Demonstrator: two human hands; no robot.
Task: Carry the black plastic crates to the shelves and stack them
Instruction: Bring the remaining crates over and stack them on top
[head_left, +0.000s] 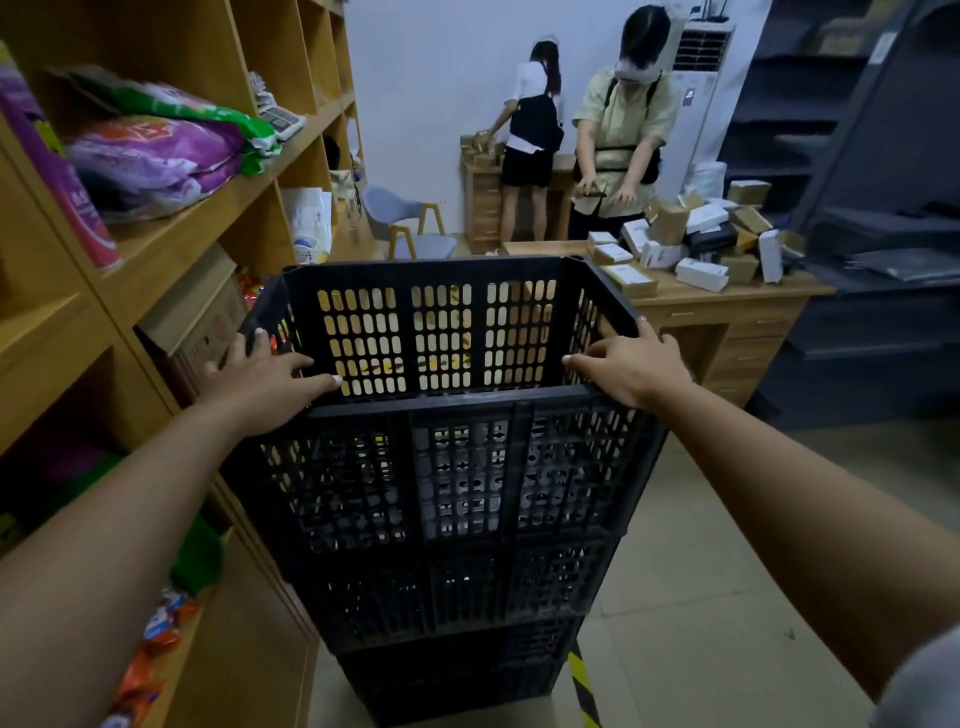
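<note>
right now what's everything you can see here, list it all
black plastic crates: a stack, exact count unclear, black, on the floor beside the shelves
shelves: one unit, wooden, left
bags: several, purple and green, on an upper shelf
desk: one, wooden, right of the stack
small boxes: many, white and brown, on the desk
people: two, standing at the back
chair: one, grey, by the back wall
left hand: on the top crate's left rim
right hand: on its right rim
</note>
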